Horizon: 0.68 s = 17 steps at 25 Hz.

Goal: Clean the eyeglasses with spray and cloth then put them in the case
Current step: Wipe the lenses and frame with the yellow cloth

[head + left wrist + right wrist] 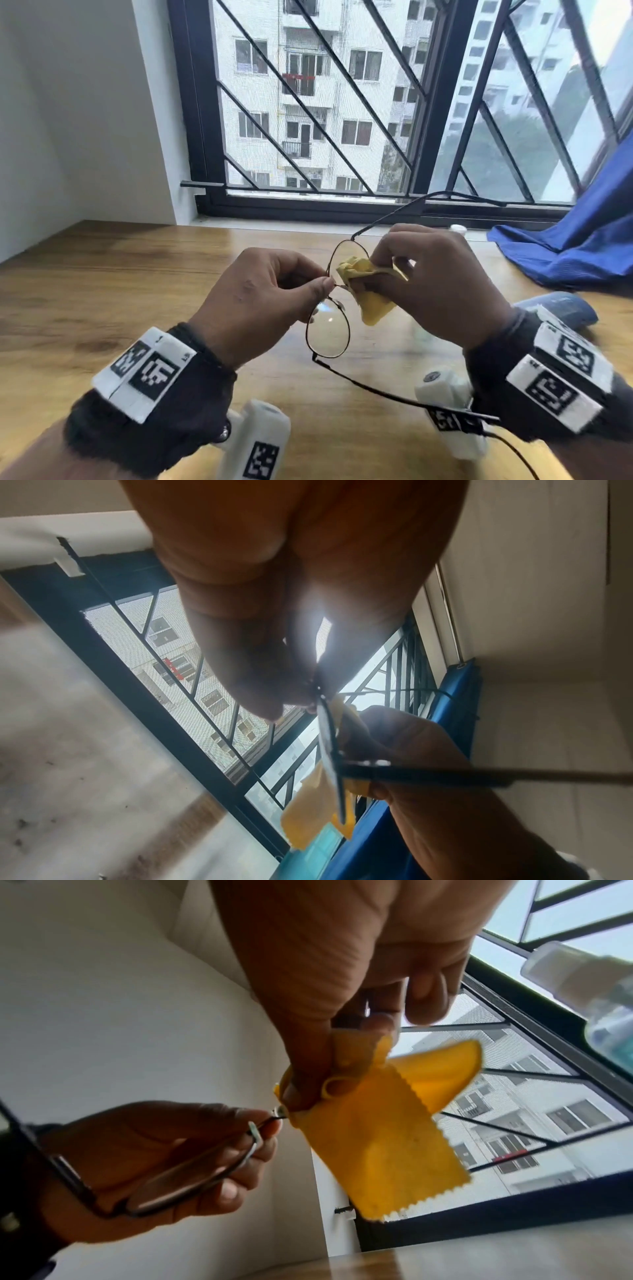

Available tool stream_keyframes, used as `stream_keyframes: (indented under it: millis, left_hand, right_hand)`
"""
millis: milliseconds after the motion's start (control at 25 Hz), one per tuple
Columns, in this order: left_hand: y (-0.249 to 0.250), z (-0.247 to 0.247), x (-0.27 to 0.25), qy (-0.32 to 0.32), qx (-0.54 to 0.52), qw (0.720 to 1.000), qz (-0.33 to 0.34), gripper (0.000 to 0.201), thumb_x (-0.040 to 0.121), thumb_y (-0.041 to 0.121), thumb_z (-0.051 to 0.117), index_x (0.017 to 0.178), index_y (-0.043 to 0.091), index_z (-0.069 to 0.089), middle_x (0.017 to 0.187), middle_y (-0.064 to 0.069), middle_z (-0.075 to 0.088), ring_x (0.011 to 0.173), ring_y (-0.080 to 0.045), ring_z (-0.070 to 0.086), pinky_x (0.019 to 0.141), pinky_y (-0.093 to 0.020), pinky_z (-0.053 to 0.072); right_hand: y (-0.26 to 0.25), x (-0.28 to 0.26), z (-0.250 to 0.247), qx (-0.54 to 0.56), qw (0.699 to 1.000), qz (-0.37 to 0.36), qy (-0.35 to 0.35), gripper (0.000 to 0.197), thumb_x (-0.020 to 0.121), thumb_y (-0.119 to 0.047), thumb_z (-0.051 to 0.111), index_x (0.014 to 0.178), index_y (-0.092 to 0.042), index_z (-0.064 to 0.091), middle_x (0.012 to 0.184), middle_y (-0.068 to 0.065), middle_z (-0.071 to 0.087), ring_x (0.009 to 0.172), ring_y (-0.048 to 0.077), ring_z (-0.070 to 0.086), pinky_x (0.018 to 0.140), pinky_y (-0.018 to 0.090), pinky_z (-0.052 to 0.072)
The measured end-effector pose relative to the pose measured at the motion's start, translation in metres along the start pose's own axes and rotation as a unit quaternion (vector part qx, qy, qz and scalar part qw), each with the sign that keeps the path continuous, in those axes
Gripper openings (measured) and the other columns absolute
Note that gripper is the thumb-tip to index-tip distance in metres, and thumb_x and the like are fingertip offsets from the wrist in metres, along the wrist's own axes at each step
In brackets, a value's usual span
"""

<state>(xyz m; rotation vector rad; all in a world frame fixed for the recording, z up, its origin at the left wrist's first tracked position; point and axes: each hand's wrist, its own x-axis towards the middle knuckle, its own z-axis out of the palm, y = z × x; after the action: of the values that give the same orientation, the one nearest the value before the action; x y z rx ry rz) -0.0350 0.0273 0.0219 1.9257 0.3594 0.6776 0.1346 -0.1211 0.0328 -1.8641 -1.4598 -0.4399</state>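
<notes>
Left hand (260, 291) pinches eyeglasses (328, 330) at the bridge; right hand (435, 277) grips yellow cloth (368, 291) around the far lens, above table (102, 274).

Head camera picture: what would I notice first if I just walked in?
Probably the bright yellow cloth, pinched in the right hand and rubbing one lens of the thin-framed glasses, above the wooden table. The left hand pinches the glasses at the middle. Behind them is a big barred window, with a blue cloth heaped at the right.
</notes>
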Motion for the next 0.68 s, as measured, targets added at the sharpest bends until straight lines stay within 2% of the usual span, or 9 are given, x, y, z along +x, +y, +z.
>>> stream_keyframes:
  millis: [160,280,360,480,600,680]
  left_hand:
    - [0.0006,0.0061,-0.0022,-0.026,0.012,1.0,0.006,0.009,0.085,0.019,0.077,0.089,0.011,0.079,0.074,-0.013,0.077,0.064,-0.019,0.072,0.065,-0.029,0.062]
    - [0.0007,0.0052,-0.0029,-0.031,0.009,0.999,0.01,0.008,0.084,0.019,0.078,0.088,0.012,0.079,0.074,-0.013,0.077,0.063,-0.015,0.07,0.062,-0.025,0.059]
    - [0.0012,0.0027,-0.0023,-0.03,0.013,0.999,0.013,0.008,0.084,0.02,0.078,0.088,0.013,0.079,0.074,-0.012,0.077,0.063,-0.015,0.07,0.062,-0.023,0.059]
    - [0.003,0.0031,-0.0027,-0.03,0.008,0.999,0.007,0.008,0.084,0.018,0.078,0.088,0.012,0.079,0.075,-0.015,0.077,0.063,-0.016,0.07,0.065,-0.026,0.061]
    - [0.0055,0.0048,-0.0049,-0.035,0.012,0.999,0.012,0.009,0.084,0.02,0.078,0.088,0.012,0.079,0.075,-0.014,0.077,0.065,-0.022,0.072,0.065,-0.027,0.061]
    - [0.0042,0.0037,-0.0033,-0.024,0.015,1.0,0.011,0.008,0.084,0.019,0.077,0.088,0.012,0.079,0.074,-0.014,0.077,0.067,-0.026,0.073,0.065,-0.025,0.061]
  right_hand:
    - [0.007,0.0022,0.0006,0.03,0.997,0.049,0.047,0.035,0.067,-0.049,0.087,0.059,-0.029,0.059,0.06,-0.017,0.056,0.06,0.009,0.049,0.057,0.018,0.036]
    - [0.001,0.0011,0.0053,0.06,0.998,0.003,0.012,0.033,0.07,-0.044,0.088,0.063,-0.023,0.064,0.062,-0.012,0.057,0.061,0.014,0.05,0.058,0.026,0.042]
    - [0.0018,0.0012,0.0055,0.046,0.999,-0.002,0.009,0.034,0.071,-0.044,0.088,0.064,-0.022,0.063,0.064,-0.012,0.057,0.062,0.013,0.051,0.058,0.027,0.041]
    - [0.0038,0.0033,0.0017,0.004,0.998,0.034,0.053,0.039,0.071,-0.046,0.088,0.061,-0.027,0.055,0.064,-0.013,0.054,0.063,0.006,0.05,0.059,0.023,0.038]
    - [-0.0026,0.0007,0.0037,0.033,0.999,-0.014,0.027,0.037,0.071,-0.047,0.087,0.064,-0.034,0.053,0.063,-0.018,0.051,0.061,0.01,0.048,0.057,0.027,0.039]
    - [-0.0008,0.0019,0.0005,0.004,1.0,0.014,0.027,0.037,0.07,-0.05,0.086,0.063,-0.034,0.054,0.061,-0.019,0.049,0.059,0.005,0.047,0.058,0.027,0.036]
